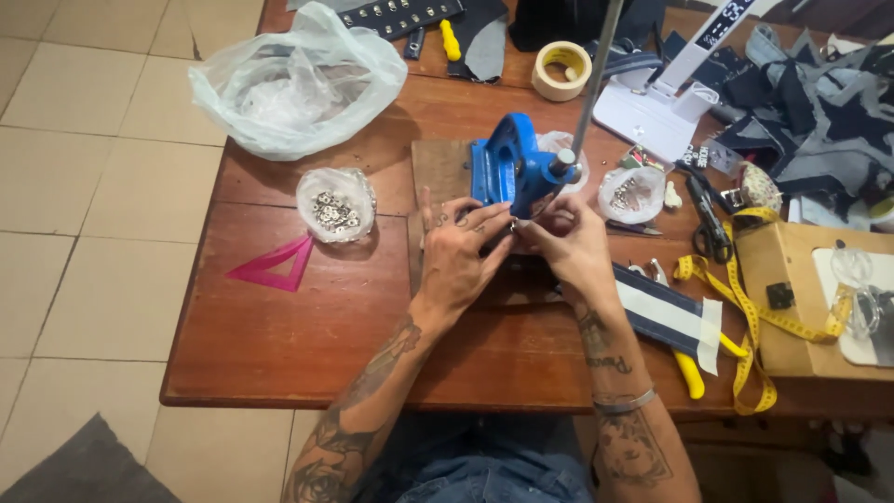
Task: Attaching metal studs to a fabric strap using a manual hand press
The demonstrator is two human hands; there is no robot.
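Two hands (461, 251) (568, 244) at one blue press (510, 168); two snap bags (336, 203) (631, 193).

A single head-worn camera looks steeply down from above the seated person onto the wooden table (279, 345). It sits fairly near, taking in the forearms, most of the tabletop, and tiled floor (84, 186) at the left.

left hand (463, 250): fingers curled, pinching | right hand (568, 240): fingertips meeting left's | forearms converge
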